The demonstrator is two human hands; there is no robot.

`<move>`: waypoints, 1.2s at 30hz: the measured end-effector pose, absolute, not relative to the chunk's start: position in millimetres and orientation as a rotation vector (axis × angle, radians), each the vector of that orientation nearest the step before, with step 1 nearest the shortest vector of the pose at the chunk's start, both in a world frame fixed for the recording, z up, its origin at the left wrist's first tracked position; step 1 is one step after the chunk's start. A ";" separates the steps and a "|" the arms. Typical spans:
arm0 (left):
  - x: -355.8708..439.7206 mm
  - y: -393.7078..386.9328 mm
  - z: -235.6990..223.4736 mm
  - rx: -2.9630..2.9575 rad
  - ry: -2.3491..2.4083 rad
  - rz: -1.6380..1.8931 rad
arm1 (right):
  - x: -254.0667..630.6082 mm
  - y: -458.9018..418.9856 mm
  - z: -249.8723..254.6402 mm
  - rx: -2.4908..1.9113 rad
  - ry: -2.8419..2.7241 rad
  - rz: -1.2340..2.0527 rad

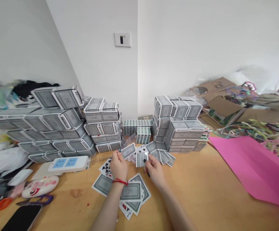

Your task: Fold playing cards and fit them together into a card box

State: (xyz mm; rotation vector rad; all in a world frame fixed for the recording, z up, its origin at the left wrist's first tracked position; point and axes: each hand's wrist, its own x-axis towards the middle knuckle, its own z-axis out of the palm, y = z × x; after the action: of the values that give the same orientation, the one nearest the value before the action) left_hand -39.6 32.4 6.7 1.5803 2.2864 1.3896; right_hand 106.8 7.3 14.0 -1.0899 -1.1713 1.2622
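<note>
My right hand (pixel 154 170) pinches a playing card (pixel 140 158) by its right edge, its grey patterned back toward me. My left hand (pixel 118 165) is closed, with another back-up card (pixel 129 150) at its fingertips. Face-up club cards (pixel 105 168) show beside and partly behind the left hand. Under my left forearm lies a loose spread of larger cards (pixel 132 191), mostly backs, with a jack (pixel 126 210) showing at the near edge. Just beyond my right hand, several small cards (pixel 163 156) fan out on the wooden table (pixel 202 192).
Stacked blocks of cards rise on the left (pixel 64 123) and right (pixel 184 128), with green-striped blocks (pixel 143 134) between. A white power strip (pixel 68 163), a phone (pixel 22 218) and a computer mouse (pixel 40 186) lie left. Pink paper (pixel 252 170) and cardboard boxes (pixel 240 112) occupy the right.
</note>
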 end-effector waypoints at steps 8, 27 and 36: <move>-43.5 35.8 4.8 1.478 2.242 1.484 | 111.3 12.8 9.6 -1.046 -0.965 1.257; -39.6 34.5 8.0 1.465 2.204 1.497 | 113.2 11.1 12.6 -1.011 -0.942 1.281; -39.2 32.6 7.4 1.584 2.137 1.466 | 112.9 11.3 11.1 -1.030 -0.983 1.282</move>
State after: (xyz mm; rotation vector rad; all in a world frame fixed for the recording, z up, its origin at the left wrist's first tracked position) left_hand -39.2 32.6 7.4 1.5842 2.1367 1.4660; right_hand 112.9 11.3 11.1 -1.0303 -0.9827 1.2815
